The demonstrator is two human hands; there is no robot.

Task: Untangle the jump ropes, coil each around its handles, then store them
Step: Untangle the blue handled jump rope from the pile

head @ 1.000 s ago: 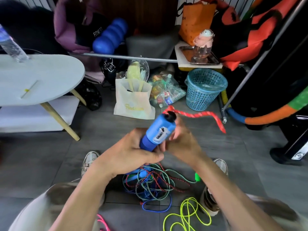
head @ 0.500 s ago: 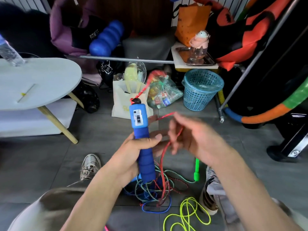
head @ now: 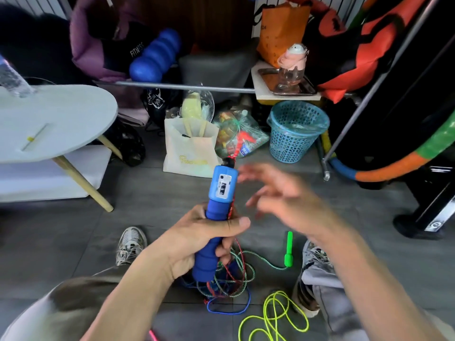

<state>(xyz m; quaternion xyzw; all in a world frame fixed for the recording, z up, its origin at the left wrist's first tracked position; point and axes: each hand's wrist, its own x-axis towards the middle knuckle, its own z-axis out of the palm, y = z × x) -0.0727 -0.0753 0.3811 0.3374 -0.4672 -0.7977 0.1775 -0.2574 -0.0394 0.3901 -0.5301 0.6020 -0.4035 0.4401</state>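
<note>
1. The left hand (head: 197, 238) is gripping the blue handle (head: 214, 222), fingers and thumb curling round its ribbed foam grip, out in front of the person and directly above the tangle of ropes (head: 229, 279) on the floor.
2. The right hand (head: 283, 198) is hovering just to the right of the blue handle, fingers spread and blurred, holding nothing that I can make out.
3. The red rope (head: 231, 207) is coming out of the handle's black top cap and running down its right side, under the left thumb, then dropping into the tangle below.
4. The handle's long axis is standing close to upright, leaning slightly right at the top; the counter window is facing the camera and the rope end is pointing away, toward the paper bag (head: 189, 148) beyond it.
5. To coil well from here, I'd judge the left hand should be pinning the rope against the grip while the right is taking the slack and laying turns side by side, snug, not overlapping.
6. Watch out: the red rope is still threading through the green and blue cords in the tangle beneath the handle, so pulling hard could tighten a knot; easing it free loop by loop looks safer.
7. The green handle (head: 288, 249) is lying on the floor, below and right of the blue handle; the yellow rope (head: 273, 318) is lying further below it.
</note>
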